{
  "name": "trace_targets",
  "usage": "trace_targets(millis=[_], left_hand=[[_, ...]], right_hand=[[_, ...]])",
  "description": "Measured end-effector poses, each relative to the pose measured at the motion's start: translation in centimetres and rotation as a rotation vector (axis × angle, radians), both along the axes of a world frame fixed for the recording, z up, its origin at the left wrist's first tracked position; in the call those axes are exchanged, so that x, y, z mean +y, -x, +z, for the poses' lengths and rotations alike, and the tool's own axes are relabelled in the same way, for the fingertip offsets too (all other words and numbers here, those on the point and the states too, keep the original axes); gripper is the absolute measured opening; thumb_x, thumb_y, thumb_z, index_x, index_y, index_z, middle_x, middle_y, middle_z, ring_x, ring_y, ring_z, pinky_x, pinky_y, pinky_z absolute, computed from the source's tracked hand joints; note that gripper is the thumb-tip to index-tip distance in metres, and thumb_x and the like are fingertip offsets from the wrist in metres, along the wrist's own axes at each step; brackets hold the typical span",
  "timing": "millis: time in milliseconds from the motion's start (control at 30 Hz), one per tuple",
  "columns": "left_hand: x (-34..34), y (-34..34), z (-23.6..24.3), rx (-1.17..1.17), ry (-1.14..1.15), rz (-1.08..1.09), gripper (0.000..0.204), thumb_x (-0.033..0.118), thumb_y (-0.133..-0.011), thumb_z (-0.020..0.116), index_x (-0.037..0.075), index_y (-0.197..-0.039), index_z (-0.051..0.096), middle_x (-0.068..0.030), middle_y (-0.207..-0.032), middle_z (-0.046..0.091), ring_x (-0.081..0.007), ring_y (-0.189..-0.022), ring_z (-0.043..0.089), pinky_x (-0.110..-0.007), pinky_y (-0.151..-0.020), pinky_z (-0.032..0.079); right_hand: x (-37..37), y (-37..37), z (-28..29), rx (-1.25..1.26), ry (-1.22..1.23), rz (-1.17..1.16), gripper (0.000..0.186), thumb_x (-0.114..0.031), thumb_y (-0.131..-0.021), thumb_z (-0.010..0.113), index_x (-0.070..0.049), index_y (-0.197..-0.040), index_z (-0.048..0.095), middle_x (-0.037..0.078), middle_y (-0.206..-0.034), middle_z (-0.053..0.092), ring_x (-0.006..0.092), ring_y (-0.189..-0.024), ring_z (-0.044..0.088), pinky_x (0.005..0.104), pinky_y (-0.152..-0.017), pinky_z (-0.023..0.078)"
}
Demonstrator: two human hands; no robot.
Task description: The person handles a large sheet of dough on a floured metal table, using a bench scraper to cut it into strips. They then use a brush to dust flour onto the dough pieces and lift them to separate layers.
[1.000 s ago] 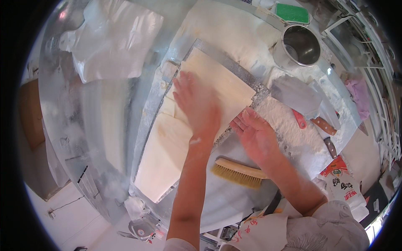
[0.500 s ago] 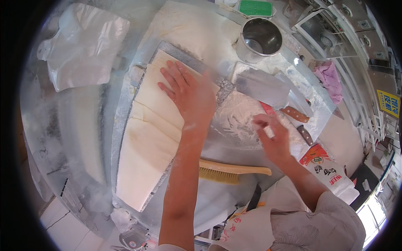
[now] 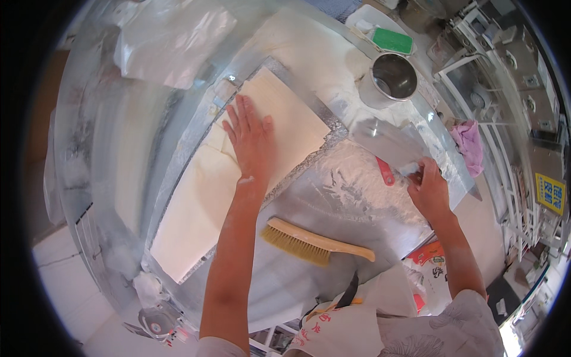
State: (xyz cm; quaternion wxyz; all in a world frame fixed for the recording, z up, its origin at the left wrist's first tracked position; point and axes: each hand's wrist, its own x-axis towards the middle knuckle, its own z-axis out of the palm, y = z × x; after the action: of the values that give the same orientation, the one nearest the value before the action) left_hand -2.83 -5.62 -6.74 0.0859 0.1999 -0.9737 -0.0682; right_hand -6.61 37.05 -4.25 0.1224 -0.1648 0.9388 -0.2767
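Your bare left forearm [image 3: 229, 262] and right forearm [image 3: 461, 256] emerge from short pale grey floral-patterned sleeves [image 3: 458, 327]

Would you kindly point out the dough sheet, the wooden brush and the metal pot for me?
dough sheet [image 3: 196, 208], head view, on its bare lower half.
wooden brush [image 3: 333, 243], head view, on the handle.
metal pot [image 3: 394, 76], head view, on its dark inside.
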Motion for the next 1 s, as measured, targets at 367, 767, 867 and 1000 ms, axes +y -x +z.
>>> trace_targets(millis=[367, 767, 867, 1000], left_hand=[[-0.5, -0.4, -0.3, 0.214, -0.126, 0.048, 0.058, 0.028, -0.113, 0.041, 0.002, -0.165, 0.033, -0.0141, -0.174, 0.032, -0.0372, -0.162, 0.023, -0.054, -0.133, 0.014], [-0.3, -0.4, 0.9, 0.234, -0.209, 0.105, 0.057, 0.025, -0.111, 0.048, 0.000, -0.161, 0.041, -0.0143, -0.172, 0.036, -0.0329, -0.162, 0.026, -0.053, -0.133, 0.016], [-0.3, -0.9, 0.6, 0.258, -0.199, 0.103, 0.057, 0.025, -0.111, 0.049, 0.000, -0.161, 0.042, -0.0147, -0.171, 0.037, -0.0328, -0.162, 0.027, -0.053, -0.133, 0.017], [-0.5, -1.1, 0.8, 0.273, -0.183, 0.089, 0.057, 0.026, -0.110, 0.049, -0.001, -0.160, 0.043, -0.0152, -0.171, 0.038, -0.0335, -0.161, 0.028, -0.054, -0.133, 0.017]], right_hand=[[-8.6, -4.0, 9.5, -0.159, 0.244, 0.007, 0.022, -0.006, -0.099, 0.068, 0.003, -0.119, 0.066, 0.015, -0.092, 0.061, 0.0252, -0.074, 0.059, 0.0386, -0.067, 0.049], [-28.2, 1.1, 9.1, 0.166, -0.085, 0.404, 0.022, -0.002, -0.097, 0.059, 0.007, -0.113, 0.047, 0.029, -0.112, 0.060, 0.0490, -0.096, 0.067, 0.0545, -0.081, 0.060], [-28.9, 1.5, 7.9, 0.150, -0.175, 0.396, 0.027, -0.001, -0.097, 0.059, 0.007, -0.118, 0.044, 0.031, -0.112, 0.061, 0.0505, -0.096, 0.069, 0.0549, -0.079, 0.060], [-29.1, 2.0, 6.7, 0.174, -0.216, 0.429, 0.028, 0.000, -0.096, 0.059, 0.006, -0.119, 0.044, 0.033, -0.107, 0.062, 0.0510, -0.093, 0.070, 0.0550, -0.078, 0.060]])
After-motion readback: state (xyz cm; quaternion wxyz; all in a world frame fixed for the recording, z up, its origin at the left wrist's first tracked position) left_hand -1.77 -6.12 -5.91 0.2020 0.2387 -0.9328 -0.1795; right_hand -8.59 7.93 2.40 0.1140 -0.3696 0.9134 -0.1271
